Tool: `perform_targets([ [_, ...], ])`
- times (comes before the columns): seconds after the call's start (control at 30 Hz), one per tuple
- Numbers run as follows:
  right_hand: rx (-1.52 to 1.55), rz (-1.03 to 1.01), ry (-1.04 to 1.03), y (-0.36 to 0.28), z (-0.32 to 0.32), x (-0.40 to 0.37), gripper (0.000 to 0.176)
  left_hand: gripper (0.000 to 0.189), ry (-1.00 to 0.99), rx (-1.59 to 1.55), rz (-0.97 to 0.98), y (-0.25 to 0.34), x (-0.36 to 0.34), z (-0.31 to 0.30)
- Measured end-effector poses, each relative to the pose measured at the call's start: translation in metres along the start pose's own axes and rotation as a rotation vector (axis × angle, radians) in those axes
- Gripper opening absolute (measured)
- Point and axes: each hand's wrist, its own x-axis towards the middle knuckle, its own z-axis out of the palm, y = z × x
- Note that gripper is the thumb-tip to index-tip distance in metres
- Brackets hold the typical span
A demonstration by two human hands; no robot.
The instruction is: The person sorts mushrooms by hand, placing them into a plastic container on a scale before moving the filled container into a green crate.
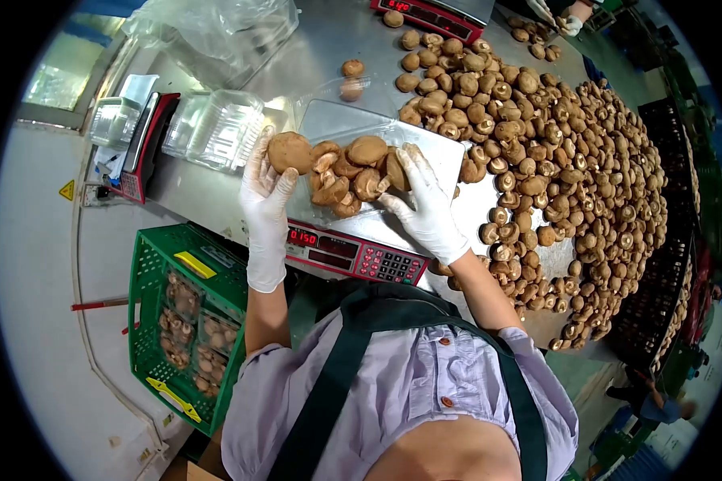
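Note:
My left hand [265, 192], in a white glove, grips a large round brown mushroom [290, 152] between thumb and fingers. Another mushroom [397, 170] is in the grasp of my right hand [427, 210], gloved likewise. Between the hands, several mushrooms [367, 151] lie heaped in a clear plastic tray, whose edges are hard to make out. Beneath it is the metal pan [440, 152] of a red digital scale [353, 253]; its display reads 0.150.
A big pile of mushrooms [537, 152] covers the table's right side. Clear plastic boxes [217, 128] and a second scale [146, 148] stand left. A green crate [148, 321] with packed mushrooms sits below. A third scale [433, 18] and another person's gloved hands [569, 22] appear at the far side.

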Motion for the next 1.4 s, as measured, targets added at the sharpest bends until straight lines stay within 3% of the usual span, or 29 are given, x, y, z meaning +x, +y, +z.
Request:
perform_targets([
  [0.13, 0.15, 0.139, 0.112, 0.007, -0.014, -0.012, 0.052, 0.06, -0.057, -0.011, 0.014, -0.004, -0.011, 0.016],
  [0.17, 0.224, 0.178, 0.122, 0.011, -0.018, -0.016, 0.05, 0.058, -0.05, 0.068, 0.117, -0.01, -0.013, 0.02],
  [0.23, 0.422, 0.268, 0.141, 0.013, -0.025, -0.022, 0.048, 0.059, -0.076, 0.123, 0.137, -0.013, -0.023, 0.034],
  [0.33, 1.022, 0.449, -0.028, -0.011, -0.043, -0.023, 0.063, 0.064, -0.31, 0.475, 0.314, -0.021, -0.033, 0.052],
  [0.37, 1.099, 0.406, -0.046, -0.014, -0.042, -0.023, 0.069, 0.064, -0.379, 0.559, 0.399, -0.021, -0.038, 0.06],
  [0.4, 1.116, 0.377, -0.032, -0.019, -0.041, -0.023, 0.064, 0.065, -0.447, 0.643, 0.487, -0.022, -0.042, 0.067],
  [0.43, 1.084, 0.472, -0.044, -0.021, -0.039, -0.026, 0.061, 0.067, -0.487, 0.69, 0.555, -0.024, -0.043, 0.071],
  [0.47, 1.05, 0.566, -0.053, -0.02, -0.037, -0.028, 0.058, 0.069, -0.476, 0.738, 0.581, -0.027, -0.045, 0.072],
  [0.57, 1.026, 0.538, -0.006, -0.017, -0.036, -0.031, 0.052, 0.071, -0.382, 0.799, 0.618, -0.022, -0.041, 0.054],
  [0.6, 0.982, 0.616, -0.014, -0.016, -0.042, -0.032, 0.048, 0.067, -0.338, 0.838, 0.616, -0.022, -0.039, 0.04],
  [0.73, 0.812, 0.683, 0.042, 0.002, -0.052, -0.04, 0.039, 0.055, -0.09, 1.018, 0.485, -0.009, -0.031, -0.009],
  [0.8, 0.903, 0.646, 0.129, 0.017, -0.049, -0.045, 0.039, 0.049, -0.018, 1.109, 0.32, -0.001, -0.03, -0.03],
  [0.83, 0.916, 0.662, 0.151, 0.017, -0.051, -0.044, 0.047, 0.048, -0.028, 1.133, 0.32, 0.002, -0.028, -0.038],
  [0.93, 0.955, 0.686, 0.217, 0.029, -0.047, -0.048, 0.044, 0.047, -0.04, 1.088, 0.248, 0.01, -0.027, -0.038],
  [1.03, 0.93, 0.697, 0.201, 0.03, -0.047, -0.045, 0.043, 0.044, -0.305, 1.105, 0.299, 0.003, -0.026, -0.021],
  [1.07, 0.938, 0.7, 0.189, 0.031, -0.047, -0.044, 0.043, 0.042, -0.321, 1.055, 0.235, -0.003, -0.028, -0.015],
  [1.17, 0.852, 0.703, 0.167, 0.023, -0.049, -0.038, 0.042, 0.04, -0.335, 1.137, 0.232, -0.021, -0.031, -0.017],
  [1.27, 0.85, 0.705, 0.106, 0.02, -0.054, -0.038, 0.039, 0.037, -0.273, 1.01, 0.146, -0.018, -0.033, -0.018],
  [1.33, 0.875, 0.733, 0.075, 0.01, -0.057, -0.031, 0.043, 0.036, -0.233, 0.955, 0.282, -0.016, -0.035, -0.022],
  [1.4, 0.864, 0.622, 0.04, 0.004, -0.052, -0.027, 0.051, 0.037, -0.214, 0.9, 0.296, -0.016, -0.036, -0.022],
])
